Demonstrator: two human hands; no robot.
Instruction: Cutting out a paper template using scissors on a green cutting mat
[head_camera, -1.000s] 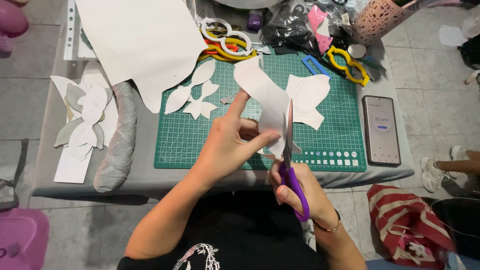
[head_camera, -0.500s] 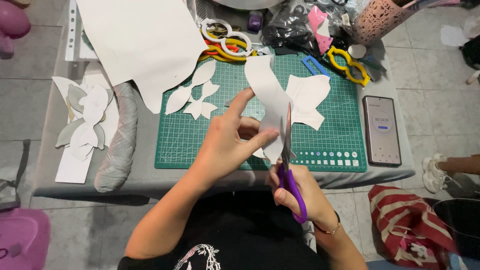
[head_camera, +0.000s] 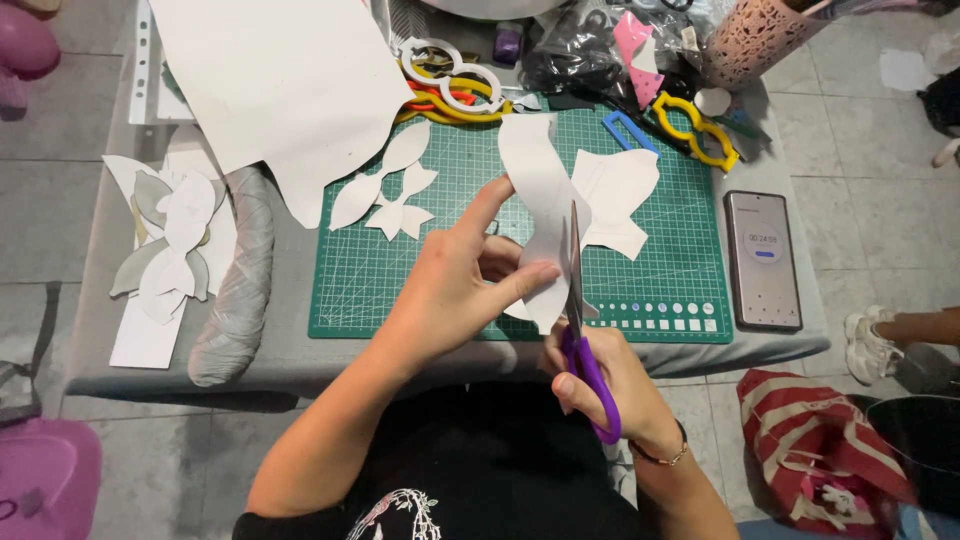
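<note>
In the head view, a curved white paper cutout (head_camera: 540, 215) is held above a green gridded cutting mat (head_camera: 400, 290) that lies on a grey-covered bench (head_camera: 290, 365). The paper is pinched by the left hand (head_camera: 455, 285), thumb and fingers closed on its lower part, with the index finger raised. One pair of purple-handled scissors (head_camera: 585, 345) is gripped by the right hand (head_camera: 605, 390), whose fingers are closed through the handle loops; the blades point upward and are seen against the right edge of the paper.

Three small white leaf-shaped cutouts (head_camera: 390, 190) are counted on the mat's left part, and one wider white cut piece (head_camera: 620, 195) lies behind the held paper. One large white sheet (head_camera: 285, 85) covers the bench's far left. A stack of white and grey petal shapes (head_camera: 165, 245) is seen at the left edge, beside one grey rolled cloth (head_camera: 235, 290).

One dark smartphone (head_camera: 762, 260) with a lit screen is laid right of the mat. White ring-shaped templates (head_camera: 450, 70) rest on yellow and orange ones at the far edge, and one yellow double-ring template (head_camera: 697, 132) is near one pink perforated basket (head_camera: 755, 35). One red-and-white striped bag (head_camera: 815, 450) stands on the tiled floor, lower right.
</note>
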